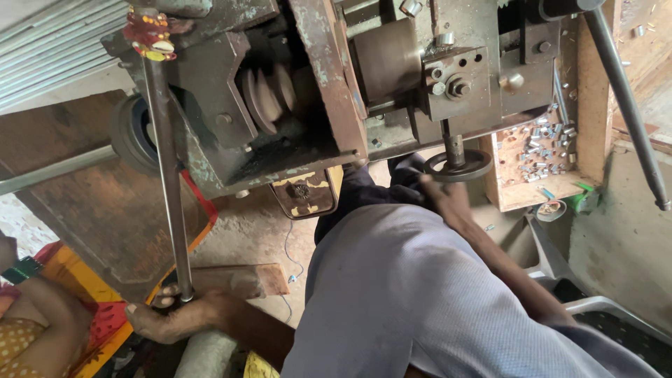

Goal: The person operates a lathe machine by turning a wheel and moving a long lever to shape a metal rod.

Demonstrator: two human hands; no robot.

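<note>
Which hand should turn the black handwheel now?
Right, probably. The right hand sits against the handwheel, while the left hand is closed around the long steel rod, well off to the side.

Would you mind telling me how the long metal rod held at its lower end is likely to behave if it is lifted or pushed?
The long metal rod looks straight and solid, so probably stiff and fairly heavy for its thickness. Its smooth grey surface may be slippery where the left hand grips its lower end. Being round, it would likely roll if laid flat. The right hand is at the small handwheel.
</note>
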